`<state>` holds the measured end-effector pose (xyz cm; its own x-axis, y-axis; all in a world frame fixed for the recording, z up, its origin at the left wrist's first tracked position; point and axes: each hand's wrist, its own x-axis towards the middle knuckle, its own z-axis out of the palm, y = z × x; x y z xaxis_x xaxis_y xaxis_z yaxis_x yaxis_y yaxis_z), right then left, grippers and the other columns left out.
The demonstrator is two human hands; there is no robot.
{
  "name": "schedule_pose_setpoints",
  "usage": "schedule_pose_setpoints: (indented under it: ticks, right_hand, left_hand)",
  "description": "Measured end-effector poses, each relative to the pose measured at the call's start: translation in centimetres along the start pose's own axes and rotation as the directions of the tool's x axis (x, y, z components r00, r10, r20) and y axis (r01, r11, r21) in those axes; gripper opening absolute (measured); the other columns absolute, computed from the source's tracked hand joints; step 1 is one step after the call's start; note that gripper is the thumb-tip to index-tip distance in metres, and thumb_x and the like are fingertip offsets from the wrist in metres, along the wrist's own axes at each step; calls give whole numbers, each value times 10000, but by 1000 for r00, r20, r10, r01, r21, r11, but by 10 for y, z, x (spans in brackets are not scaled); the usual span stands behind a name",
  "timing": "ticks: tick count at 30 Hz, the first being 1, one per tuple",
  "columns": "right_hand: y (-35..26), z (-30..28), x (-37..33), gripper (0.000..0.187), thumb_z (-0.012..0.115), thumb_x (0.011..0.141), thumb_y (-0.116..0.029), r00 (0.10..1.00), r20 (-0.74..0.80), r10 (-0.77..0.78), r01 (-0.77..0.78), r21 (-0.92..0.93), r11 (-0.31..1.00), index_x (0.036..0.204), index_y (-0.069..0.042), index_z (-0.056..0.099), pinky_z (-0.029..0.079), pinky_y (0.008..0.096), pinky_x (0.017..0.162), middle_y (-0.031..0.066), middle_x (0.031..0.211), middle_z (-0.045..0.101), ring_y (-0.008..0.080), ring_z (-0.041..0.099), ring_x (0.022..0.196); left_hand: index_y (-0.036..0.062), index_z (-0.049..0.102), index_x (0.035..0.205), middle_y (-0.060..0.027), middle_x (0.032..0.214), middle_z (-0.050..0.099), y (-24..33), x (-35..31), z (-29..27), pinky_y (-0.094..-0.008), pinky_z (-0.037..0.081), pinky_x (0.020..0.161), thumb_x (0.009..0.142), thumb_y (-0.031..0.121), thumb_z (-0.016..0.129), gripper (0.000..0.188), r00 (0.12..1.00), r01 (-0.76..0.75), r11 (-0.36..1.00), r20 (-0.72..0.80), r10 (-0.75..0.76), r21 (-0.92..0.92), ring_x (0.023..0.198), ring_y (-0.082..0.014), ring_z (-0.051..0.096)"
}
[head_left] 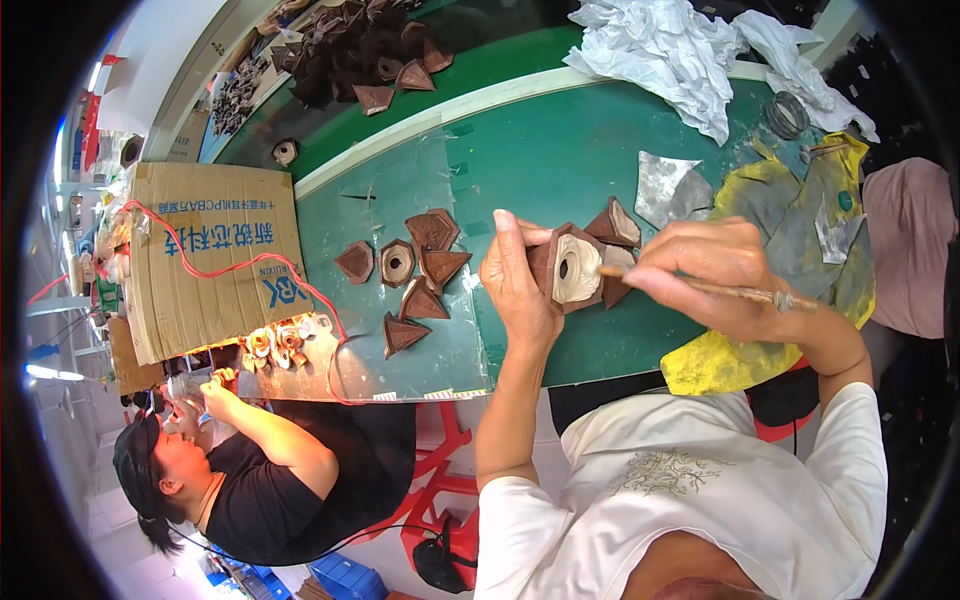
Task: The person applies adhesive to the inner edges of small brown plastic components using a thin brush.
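My left hand [522, 285] is closed around a brown, many-sided piece [577, 268] whose pale cream face, with a dark hole in the middle, is turned up. In my right hand [708, 268] is a thin brush [792, 301] with a wooden handle, gripped between thumb and fingers. Its tip reaches the edge of the cream face. Just beyond the held piece lies another brown piece [617, 224] with a pale side, partly hidden by my hands. Further left on the table are several brown pointed pieces [436, 230] and a hexagonal one [397, 263] with a pale ring around a hole.
A cardboard box [215, 240] with a red cable stands left, near a co-worker [270, 470] in black. Brown pieces [350, 50] heap beyond the table's raised edge. Right are a stained yellow sheet [740, 355], crumpled white plastic [655, 55] and a wire coil [787, 115].
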<state>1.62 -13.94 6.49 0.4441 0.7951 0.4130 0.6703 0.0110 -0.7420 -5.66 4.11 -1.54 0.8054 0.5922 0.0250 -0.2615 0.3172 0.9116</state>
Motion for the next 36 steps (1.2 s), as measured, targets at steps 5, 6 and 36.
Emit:
schedule_pose_setpoints:
  ticks: [5,6,36]
  right_hand:
    - [3,3,6,37,684,795,12,961,-247,-125,100,-110,989,780,29,655,493,278,498,101,701,654,186,643,591]
    - [5,5,6,37,684,795,12,961,-248,-126,101,-108,989,780,29,655,493,278,498,101,701,654,186,643,591]
    - [-1,27,6,93,702,745,31,946,-316,-80,90,18,996,827,16,662,539,304,562,117,786,678,226,681,679]
  left_hand:
    - [60,508,739,-34,694,526,-7,3,-1,-250,439,554,1005,408,404,450,999,36,999,-16,-37,-21,612,-108,524]
    - [60,508,739,-34,694,526,-8,3,-1,-250,439,554,1005,408,404,450,999,35,999,-17,-35,-18,612,-108,524]
    - [111,487,726,3,686,491,-7,-2,11,-235,422,536,995,462,396,452,992,123,971,-14,-129,-205,590,-71,481]
